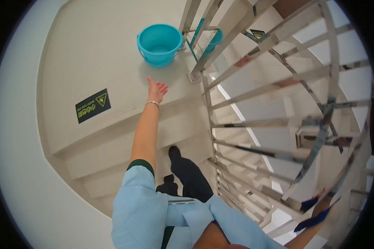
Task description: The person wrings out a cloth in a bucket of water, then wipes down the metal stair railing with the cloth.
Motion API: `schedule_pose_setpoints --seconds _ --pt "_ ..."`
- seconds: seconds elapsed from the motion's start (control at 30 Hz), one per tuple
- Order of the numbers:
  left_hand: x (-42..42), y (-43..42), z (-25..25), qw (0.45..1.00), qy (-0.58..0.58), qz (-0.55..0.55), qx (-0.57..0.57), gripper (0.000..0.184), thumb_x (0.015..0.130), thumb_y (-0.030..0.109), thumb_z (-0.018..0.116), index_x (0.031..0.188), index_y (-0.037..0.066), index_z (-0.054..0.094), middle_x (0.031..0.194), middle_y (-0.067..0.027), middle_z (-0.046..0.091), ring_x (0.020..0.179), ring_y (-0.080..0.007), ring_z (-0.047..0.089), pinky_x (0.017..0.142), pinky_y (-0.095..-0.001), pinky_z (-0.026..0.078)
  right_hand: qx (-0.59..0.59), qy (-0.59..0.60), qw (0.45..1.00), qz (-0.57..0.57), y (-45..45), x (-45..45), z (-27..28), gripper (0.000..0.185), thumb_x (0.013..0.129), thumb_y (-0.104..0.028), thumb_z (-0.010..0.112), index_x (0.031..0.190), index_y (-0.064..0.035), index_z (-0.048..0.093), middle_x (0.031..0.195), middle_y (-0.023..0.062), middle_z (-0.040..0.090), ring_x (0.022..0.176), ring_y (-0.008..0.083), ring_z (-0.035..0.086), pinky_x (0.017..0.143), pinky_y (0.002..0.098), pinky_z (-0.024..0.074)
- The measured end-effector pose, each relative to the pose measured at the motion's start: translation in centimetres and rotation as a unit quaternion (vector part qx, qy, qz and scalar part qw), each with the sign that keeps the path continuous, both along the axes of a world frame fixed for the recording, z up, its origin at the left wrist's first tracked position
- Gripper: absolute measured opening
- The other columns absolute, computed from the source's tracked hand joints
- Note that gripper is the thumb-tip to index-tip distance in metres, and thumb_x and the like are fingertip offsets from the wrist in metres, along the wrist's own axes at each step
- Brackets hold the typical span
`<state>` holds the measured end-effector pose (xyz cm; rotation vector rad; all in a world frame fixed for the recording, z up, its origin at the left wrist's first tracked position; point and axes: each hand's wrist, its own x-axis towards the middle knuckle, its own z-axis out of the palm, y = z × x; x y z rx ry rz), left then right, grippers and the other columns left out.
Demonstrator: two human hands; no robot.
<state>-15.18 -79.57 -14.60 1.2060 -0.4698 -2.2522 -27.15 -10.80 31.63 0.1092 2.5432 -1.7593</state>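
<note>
The empty left hand (pixel 157 89) spreads out near the bucket (pixel 158 54), likely set flat so it won't tip; I can't tell if the right hand (pixel 326 203) grips the cloth (pixel 312 221).

You are in a building's indoor stairwell. Pale steps (pixel 187 118) meet a landing (pixel 91 50), a metal railing (pixel 253 123) borders your right side, and 1 black-and-yellow caution sign (pixel 93 106) marks the floor.

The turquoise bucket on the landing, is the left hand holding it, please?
No, the left hand is open, with a visible gap between it and the turquoise bucket.
</note>
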Motion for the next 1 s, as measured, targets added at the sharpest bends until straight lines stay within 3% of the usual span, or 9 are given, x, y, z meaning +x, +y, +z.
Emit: schedule_pose_setpoints --seconds 0.03,0.13,0.2,0.43,0.5,0.53,0.6,0.77,1.0 --pt "-2.0 -1.2 -1.2 1.0 0.004 -0.002 0.005 0.098 0.079 0.073 0.032 0.132 -0.009 0.021 0.13 -0.0245 0.037 0.107 -0.0329 0.05 0.08 -0.0364 0.044 0.096 0.138 0.977 0.129 -2.0 2.8 -1.4 0.042 0.092 -0.036 0.039 0.115 -0.0015 0.05 0.08 0.0082 0.054 0.068 0.0207 0.054 0.062 0.0356 0.0445" --pt "-6.8 -4.8 -5.7 0.997 0.019 0.049 0.055 0.106 0.073 0.079 0.031 0.137 -0.004 0.013 0.138 -0.0243 0.023 0.12 -0.0353 0.037 0.091 -0.0427 0.038 0.125 0.122 0.976 0.126 -4.6 -1.7 -1.2 0.042 0.092 -0.035 0.04 0.114 -0.0015 0.05 0.08 0.008 0.054 0.068 0.0205 0.054 0.062 0.0355 0.0446" --pt "-9.1 -6.5 -7.1 0.99 0.05 0.086 0.103 0.116 0.068 0.083 0.033 0.138 -0.004 0.003 0.144 -0.0216 0.008 0.131 -0.0352 0.017 0.104 -0.047 0.023 0.143 0.103 0.977 0.12 -5.6 -4.3 -0.9 0.041 0.091 -0.034 0.04 0.114 -0.0015 0.05 0.079 0.0078 0.054 0.068 0.0204 0.054 0.062 0.0354 0.0447" --pt "-9.7 -11.1 -2.1 0.976 0.033 0.206 0.068 0.099 0.073 0.078 0.035 0.138 0.006 0.017 0.136 -0.0144 0.025 0.115 -0.032 0.035 0.098 -0.0485 0.028 0.157 0.018 0.984 0.085 -3.1 -10.4 0.5 0.039 0.091 -0.032 0.042 0.114 -0.0014 0.05 0.077 0.0071 0.054 0.067 0.0197 0.054 0.063 0.0352 0.0451" --pt "-9.4 -11.6 -3.1 0.96 -0.117 0.224 0.12 0.066 0.082 0.06 0.044 0.109 0.0 0.047 0.096 -0.013 0.054 0.077 -0.0242 0.053 0.07 -0.0433 0.046 0.153 0.0 0.986 0.072 -1.0 -10.8 1.0 0.038 0.091 -0.031 0.042 0.114 -0.0014 0.05 0.076 0.0068 0.054 0.067 0.0196 0.054 0.063 0.0352 0.0452" --pt "-9.0 -12.3 -4.0 0.962 -0.12 0.218 0.116 0.066 0.082 0.06 0.044 0.109 0.0 0.047 0.096 -0.013 0.054 0.077 -0.0242 0.053 0.07 -0.0433 0.046 0.15 -0.011 0.986 0.064 0.0 -10.6 1.3 0.038 0.091 -0.03 0.043 0.114 -0.0014 0.05 0.076 0.0067 0.054 0.067 0.0195 0.054 0.063 0.0352 0.0453" --pt "-8.9 -13.7 -4.9 0.94 -0.107 0.325 -0.005 0.031 0.088 0.034 0.049 0.085 0.003 0.047 0.068 -0.0056 0.048 0.057 -0.0185 0.049 0.051 -0.0371 0.043 0.144 -0.031 0.988 0.047 2.1 -9.5 1.8 0.037 0.091 -0.03 0.043 0.113 -0.0014 0.05 0.075 0.0065 0.053 0.067 0.0193 0.054 0.064 0.0351 0.0454" --pt "-10.0 -14.5 8.3 0.951 0.146 0.263 -0.069 0.022 0.091 0.023 0.044 0.077 0.006 0.038 0.059 -0.0025 0.034 0.051 -0.0157 0.035 0.049 -0.0358 0.04 0.112 -0.091 0.989 -0.013 9.4 -2.2 0.9 0.035 0.091 -0.028 0.044 0.113 -0.0013 0.051 0.074 0.006 0.053 0.067 0.0189 0.054 0.064 0.035 0.0457" --pt "-5.7 -12.9 14.9 0.995 0.026 0.04 -0.09 0.033 0.092 0.036 0.044 0.077 0.008 0.036 0.058 -0.0026 0.032 0.05 -0.0158 0.031 0.049 -0.0316 0.036 0.053 -0.115 0.991 -0.047 0.9 10.0 0.8 0.029 0.087 -0.021 0.053 0.108 -0.0007 0.054 0.079 0.0066 0.059 0.074 0.0188 0.058 0.069 0.0327 0.0477"
